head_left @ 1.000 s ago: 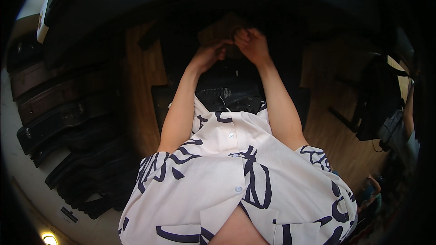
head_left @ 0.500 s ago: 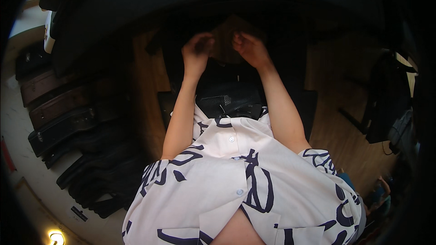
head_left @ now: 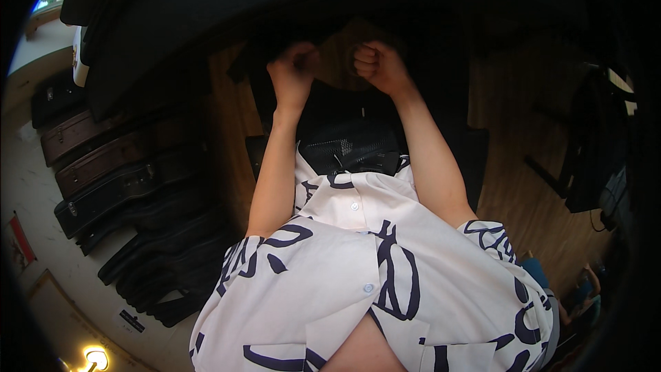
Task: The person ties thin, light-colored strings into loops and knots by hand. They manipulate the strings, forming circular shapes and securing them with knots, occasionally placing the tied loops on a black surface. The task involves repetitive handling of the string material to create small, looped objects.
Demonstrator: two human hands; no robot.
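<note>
Left hand [head_left: 294, 72] is sitting upper centre, blurring at the fingertips – fingers are curling inward, but can't tell whether they're meeting or pinching anything. Right hand [head_left: 378, 67] is hanging just right of it, clearly apart, fingers folding together into a loose fist; can't tell if something thin is inside. Nearest thing, a dim brown patch [head_left: 339, 55], is showing between the hands, too dark to identify. Black textured item [head_left: 352, 150] is lying below them at centre, by the shirt [head_left: 330, 262] hem. Shirt is carrying dark brush strokes, no readable words. Hard dark cases [head_left: 107, 189] are lining the left side. Labels: a small dark plate [head_left: 131, 321] at lower left is bearing tiny, illegible lettering – likewise a red-edged poster [head_left: 23, 240] at far left. Lamp [head_left: 96, 358] is glowing lower left.
</note>
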